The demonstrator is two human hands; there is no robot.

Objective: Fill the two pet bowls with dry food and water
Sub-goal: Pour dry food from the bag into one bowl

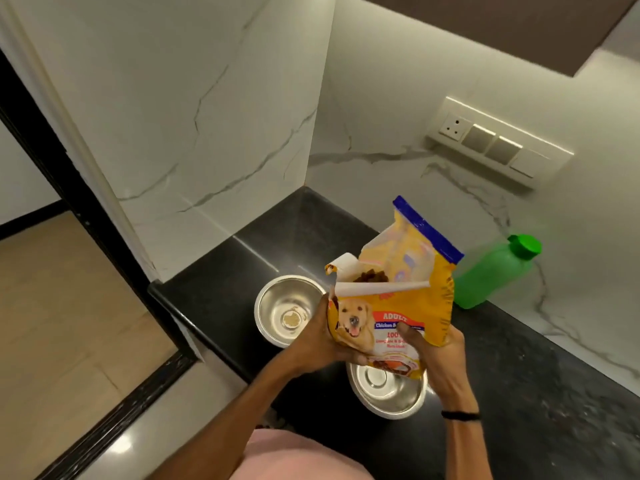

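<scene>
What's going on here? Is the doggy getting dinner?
Nearly! A person holds an open yellow dog food bag with the left hand and right hand, over the black counter. Brown kibble shows at the bag's mouth. The far bowl has no kibble in it yet. The near bowl is partly hidden behind the bag, and the part that shows looks bare. A green bottle with its cap on stands further back, untouched.

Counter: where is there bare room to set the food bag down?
Bare counter lies in the back corner, between the far bowl and the two marble walls, and on the right, between the near bowl, the green bottle and the wall. Crowded: the front-left edge, where both bowls sit.
</scene>
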